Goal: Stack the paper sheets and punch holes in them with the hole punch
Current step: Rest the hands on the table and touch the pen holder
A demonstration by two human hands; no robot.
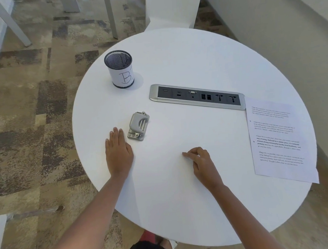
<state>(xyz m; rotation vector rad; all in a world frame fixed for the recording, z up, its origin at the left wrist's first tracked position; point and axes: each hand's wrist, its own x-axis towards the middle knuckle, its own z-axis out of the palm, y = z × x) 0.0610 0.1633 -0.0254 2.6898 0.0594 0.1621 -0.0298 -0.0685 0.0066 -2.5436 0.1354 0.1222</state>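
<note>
A grey metal hole punch [138, 126] lies on the left part of the round white table [185, 63]. My left hand [118, 150] rests flat on the table just left of the punch, fingers straight, fingertips close to its base but apart from it. My right hand [200, 162] rests near the table's middle with fingers loosely curled and fingertips touching the tabletop, holding nothing visible. Printed paper sheets [278, 140] lie at the table's right edge, one corner overhanging, far from both hands.
A black mesh cup [120, 69] with a white label marked "B" stands at the back left. A silver power and socket strip [196, 96] is set into the table's centre. Patterned carpet, white table legs and a wall surround the table.
</note>
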